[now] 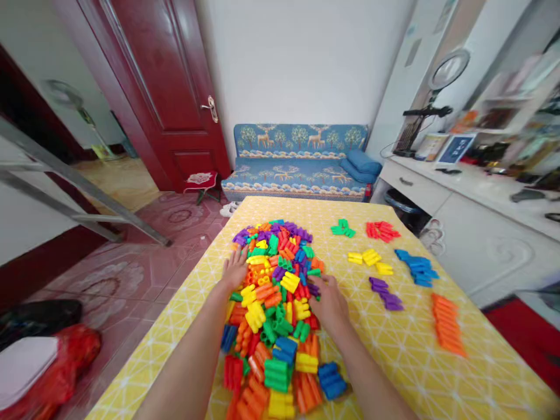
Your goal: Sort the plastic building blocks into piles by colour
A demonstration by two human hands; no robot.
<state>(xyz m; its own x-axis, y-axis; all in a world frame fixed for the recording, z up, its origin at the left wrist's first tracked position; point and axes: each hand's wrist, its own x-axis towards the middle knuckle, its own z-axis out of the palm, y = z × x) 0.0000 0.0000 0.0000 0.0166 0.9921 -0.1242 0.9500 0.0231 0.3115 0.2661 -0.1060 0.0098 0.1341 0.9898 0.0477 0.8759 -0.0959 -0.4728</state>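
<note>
A big heap of mixed coloured plastic blocks lies on a table with a yellow patterned cloth. My left hand rests flat on the heap's left edge, fingers stretched out. My right hand sits at the heap's right edge, fingers curled over a purple and green block there; whether it grips them is hidden. To the right lie small sorted groups: green, red, yellow, blue, purple and orange blocks.
A blue patterned sofa stands against the far wall. A dark red door is at the left, a white desk with a ring lamp at the right. A red bag lies on the tiled floor.
</note>
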